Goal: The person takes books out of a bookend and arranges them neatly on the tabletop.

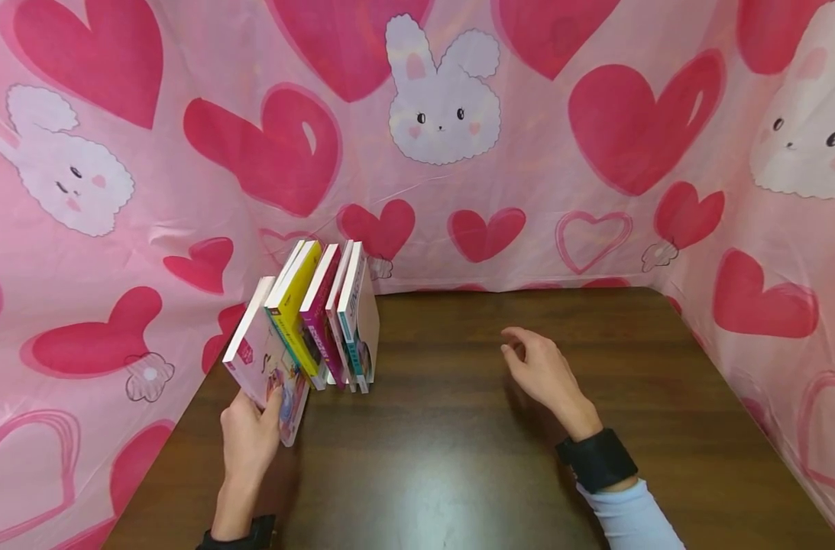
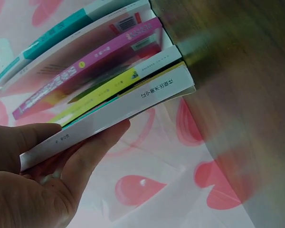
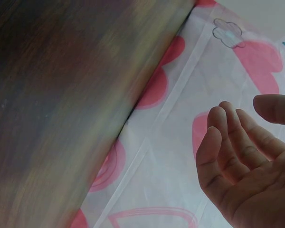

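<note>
My left hand [image 1: 248, 439] grips a thin book with a pink illustrated cover [image 1: 269, 367] between thumb and fingers. In the left wrist view its white spine [image 2: 114, 114] shows, the thumb on one side and the fingers on the other. Right beside it stand several upright books: a yellow one [image 1: 293, 305], a magenta one [image 1: 318, 321] and a white one with teal on its spine [image 1: 355, 305] at the right end. My right hand [image 1: 544, 370] hovers over the table at the right, fingers loosely bent. Nothing lies in its palm [image 3: 256, 190].
The dark wooden table [image 1: 451, 428] reaches back to a pink cloth [image 1: 527, 183] printed with hearts and rabbits, which hangs behind it and at both sides. The row of books stands near the table's left edge. A black band [image 1: 597, 460] circles the right wrist.
</note>
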`<move>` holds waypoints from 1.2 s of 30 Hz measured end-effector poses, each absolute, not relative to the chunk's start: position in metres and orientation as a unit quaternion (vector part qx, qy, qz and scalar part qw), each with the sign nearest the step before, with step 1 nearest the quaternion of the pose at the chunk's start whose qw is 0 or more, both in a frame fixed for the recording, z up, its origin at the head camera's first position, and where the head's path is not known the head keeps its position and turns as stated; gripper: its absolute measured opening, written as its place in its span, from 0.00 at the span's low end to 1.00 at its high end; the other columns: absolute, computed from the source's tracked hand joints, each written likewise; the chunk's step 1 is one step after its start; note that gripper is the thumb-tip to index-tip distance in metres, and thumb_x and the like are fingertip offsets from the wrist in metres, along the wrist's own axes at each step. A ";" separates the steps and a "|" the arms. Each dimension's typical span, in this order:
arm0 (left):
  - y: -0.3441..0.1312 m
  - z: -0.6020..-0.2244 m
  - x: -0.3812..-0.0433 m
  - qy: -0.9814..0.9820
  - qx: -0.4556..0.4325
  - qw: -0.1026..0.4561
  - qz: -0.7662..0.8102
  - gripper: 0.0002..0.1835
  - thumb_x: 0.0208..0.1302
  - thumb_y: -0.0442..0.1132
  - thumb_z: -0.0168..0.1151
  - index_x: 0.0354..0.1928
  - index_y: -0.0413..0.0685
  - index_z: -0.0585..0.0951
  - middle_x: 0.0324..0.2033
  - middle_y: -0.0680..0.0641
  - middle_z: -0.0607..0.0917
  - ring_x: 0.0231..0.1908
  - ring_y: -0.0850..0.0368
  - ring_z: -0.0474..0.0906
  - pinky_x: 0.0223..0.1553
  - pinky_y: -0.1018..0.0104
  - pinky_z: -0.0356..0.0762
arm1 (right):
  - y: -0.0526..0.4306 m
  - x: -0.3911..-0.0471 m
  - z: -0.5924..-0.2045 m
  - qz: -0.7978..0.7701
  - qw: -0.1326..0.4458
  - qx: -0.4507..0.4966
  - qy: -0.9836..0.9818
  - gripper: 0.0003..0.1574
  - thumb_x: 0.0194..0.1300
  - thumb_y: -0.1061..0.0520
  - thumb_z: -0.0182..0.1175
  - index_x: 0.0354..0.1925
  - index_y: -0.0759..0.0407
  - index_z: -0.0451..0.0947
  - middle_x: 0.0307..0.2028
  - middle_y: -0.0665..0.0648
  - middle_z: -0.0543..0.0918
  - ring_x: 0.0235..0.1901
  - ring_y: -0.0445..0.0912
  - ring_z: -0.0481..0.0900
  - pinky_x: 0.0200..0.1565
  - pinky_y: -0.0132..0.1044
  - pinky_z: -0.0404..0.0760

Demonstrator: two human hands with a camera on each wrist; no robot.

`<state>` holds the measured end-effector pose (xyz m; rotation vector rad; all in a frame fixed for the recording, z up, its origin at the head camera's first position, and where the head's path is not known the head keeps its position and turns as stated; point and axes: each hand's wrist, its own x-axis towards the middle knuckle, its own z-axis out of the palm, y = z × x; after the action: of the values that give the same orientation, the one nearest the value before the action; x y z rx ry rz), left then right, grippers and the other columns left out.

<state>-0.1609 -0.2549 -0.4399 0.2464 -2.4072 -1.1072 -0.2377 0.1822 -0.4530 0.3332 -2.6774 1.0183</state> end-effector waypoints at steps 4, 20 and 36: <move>-0.253 -0.437 -0.158 -0.878 0.094 0.249 -0.399 0.21 0.75 0.34 0.62 0.62 0.24 0.77 0.52 0.24 0.83 0.47 0.24 0.84 0.45 0.31 0.81 | 0.183 -0.238 -0.453 0.351 0.127 0.115 -0.921 0.19 0.75 0.56 0.63 0.59 0.60 0.83 0.42 0.56 0.87 0.37 0.48 0.81 0.38 0.46 0.81; -0.252 -0.430 -0.141 -0.881 0.103 0.241 -0.395 0.22 0.76 0.34 0.62 0.63 0.25 0.77 0.53 0.24 0.83 0.48 0.23 0.84 0.46 0.30 0.80 | 0.184 -0.237 -0.452 0.348 0.123 0.109 -0.923 0.19 0.76 0.55 0.63 0.60 0.61 0.83 0.42 0.55 0.87 0.37 0.49 0.81 0.37 0.45 0.80; -0.251 -0.429 -0.127 -0.887 0.106 0.250 -0.375 0.19 0.74 0.34 0.64 0.58 0.23 0.79 0.49 0.22 0.84 0.44 0.24 0.85 0.41 0.30 0.82 | 0.183 -0.237 -0.454 0.350 0.115 0.108 -0.923 0.19 0.76 0.56 0.62 0.60 0.60 0.82 0.43 0.56 0.87 0.37 0.49 0.80 0.38 0.45 0.80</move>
<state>-0.1265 -0.2513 -0.4294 0.2896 -2.4142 -1.0200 -0.2366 0.1832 -0.4538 0.3178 -2.7061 1.0247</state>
